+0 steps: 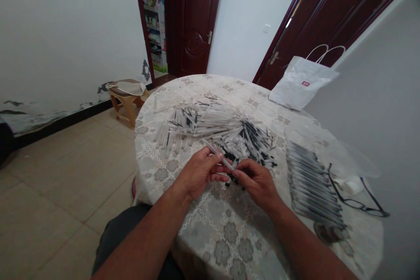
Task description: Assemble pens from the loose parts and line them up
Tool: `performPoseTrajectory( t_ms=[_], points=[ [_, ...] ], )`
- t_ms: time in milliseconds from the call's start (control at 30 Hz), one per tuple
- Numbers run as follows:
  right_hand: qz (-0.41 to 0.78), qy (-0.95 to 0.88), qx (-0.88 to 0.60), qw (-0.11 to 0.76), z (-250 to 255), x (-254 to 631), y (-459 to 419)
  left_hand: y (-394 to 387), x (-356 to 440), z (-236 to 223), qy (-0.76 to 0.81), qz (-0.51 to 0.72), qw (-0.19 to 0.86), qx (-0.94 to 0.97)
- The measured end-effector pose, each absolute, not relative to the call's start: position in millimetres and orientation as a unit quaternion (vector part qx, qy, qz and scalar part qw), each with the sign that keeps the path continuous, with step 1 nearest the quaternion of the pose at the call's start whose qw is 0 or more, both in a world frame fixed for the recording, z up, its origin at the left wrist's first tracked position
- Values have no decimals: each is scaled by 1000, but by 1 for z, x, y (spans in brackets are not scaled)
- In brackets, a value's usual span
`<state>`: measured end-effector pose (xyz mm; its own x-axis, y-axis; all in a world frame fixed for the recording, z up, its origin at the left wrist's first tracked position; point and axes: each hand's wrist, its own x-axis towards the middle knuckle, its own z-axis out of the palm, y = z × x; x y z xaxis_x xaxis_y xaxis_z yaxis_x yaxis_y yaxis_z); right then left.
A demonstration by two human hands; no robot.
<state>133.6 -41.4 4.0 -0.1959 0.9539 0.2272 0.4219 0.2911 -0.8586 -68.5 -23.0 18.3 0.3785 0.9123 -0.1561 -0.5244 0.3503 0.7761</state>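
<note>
Both hands' fingers (pixel 220 156) are gripping a clear tube (pixel 218 153), its long axis slanting from far left to near right. A loose pile (pixel 219 124) is lying just beyond.

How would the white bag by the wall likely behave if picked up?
The white bag would probably flex, as its sides look thin and creased. Its handles arch up unaided, so they are likely springy rather than limp. Its contents are hidden, so its weight is uncertain.
</note>
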Motion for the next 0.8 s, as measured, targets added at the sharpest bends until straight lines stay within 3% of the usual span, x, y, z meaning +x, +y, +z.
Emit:
performPoseTrajectory(
  t_ms=[100,200,333,533,800],
  points=[
    [308,-685,-511,418,8,140,-38,-21,-70,19,293,516,751,290],
    [173,-721,-543,394,13,151,-31,-16,-75,19,293,566,728,254],
    [64,-809,-512,281,14,165,-23,-11,-79,19,303,598,705,230],
    [83,-877,-460,115,21,154,-36,-9,-74,13,304,609,693,238],
    [-6,-892,-452,-16,7,119,-48,-13,-70,11,327,595,691,248]
  ],
)
